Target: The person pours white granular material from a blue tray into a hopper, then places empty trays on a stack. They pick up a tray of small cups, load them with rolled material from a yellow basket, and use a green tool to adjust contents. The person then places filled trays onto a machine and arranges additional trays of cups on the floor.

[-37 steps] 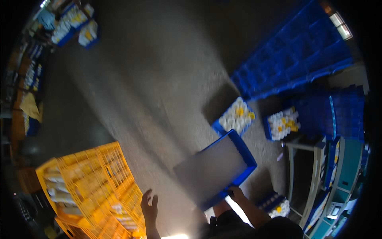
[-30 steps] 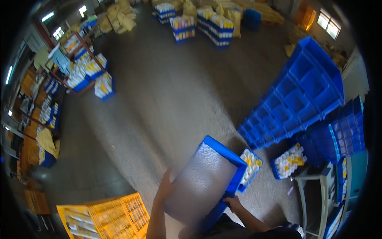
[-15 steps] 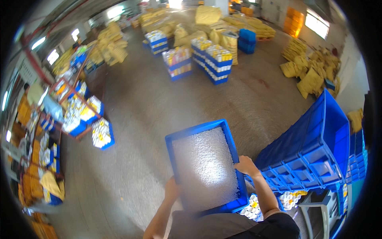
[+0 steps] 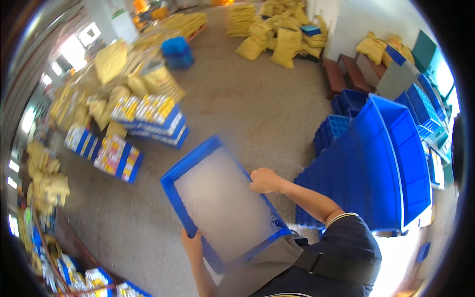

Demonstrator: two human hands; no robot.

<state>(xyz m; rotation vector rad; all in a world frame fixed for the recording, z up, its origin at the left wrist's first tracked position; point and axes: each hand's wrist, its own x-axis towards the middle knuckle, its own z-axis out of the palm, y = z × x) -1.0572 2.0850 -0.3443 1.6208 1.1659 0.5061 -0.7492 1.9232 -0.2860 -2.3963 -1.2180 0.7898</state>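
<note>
A blue plastic crate is held in front of my body, its near end against my grey apron. Small white pellets fill it; a haze blurs the picture over them. My left hand is closed on the left rim, thumb on top. My right hand grips the opposite long rim, with the fingers curled over the edge. Both hands touch only the crate.
To the right stand tall stacks of blue crates. Crates of white and yellow cylinders are stacked ahead on the left, near piled yellow sacks. More yellow sacks lie at the far wall, and dark red steps stand far right.
My view and body have turned to the right, carrying the crate along. The stacked cylinder crates now appear farther left. Both hands keep their hold on the rims.
</note>
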